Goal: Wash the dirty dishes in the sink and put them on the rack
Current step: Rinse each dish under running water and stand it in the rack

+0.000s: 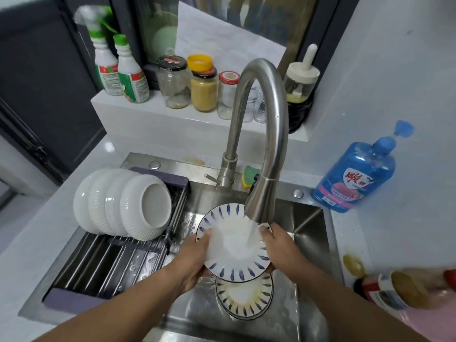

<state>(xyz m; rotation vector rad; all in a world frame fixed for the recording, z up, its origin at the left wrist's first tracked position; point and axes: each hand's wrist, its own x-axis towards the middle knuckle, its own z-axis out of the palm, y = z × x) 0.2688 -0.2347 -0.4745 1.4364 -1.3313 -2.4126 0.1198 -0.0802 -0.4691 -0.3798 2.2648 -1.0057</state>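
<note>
Both hands, left hand and right hand, grip the wet blue-patterned plate at opposite rims; it is probably slippery and breakable.

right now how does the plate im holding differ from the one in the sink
The held plate is under the tap, gripped by left hand and right hand; the sink plate lies untouched below. The held plate looks whiter; the sink plate shows yellowish residue. Both have blue-dashed rims.

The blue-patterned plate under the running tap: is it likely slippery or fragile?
Probably slippery: water streams over the plate, gripped at its rim by the left hand and right hand. It looks ceramic, so likely stiff, and breakable if dropped onto the second plate below.
</note>
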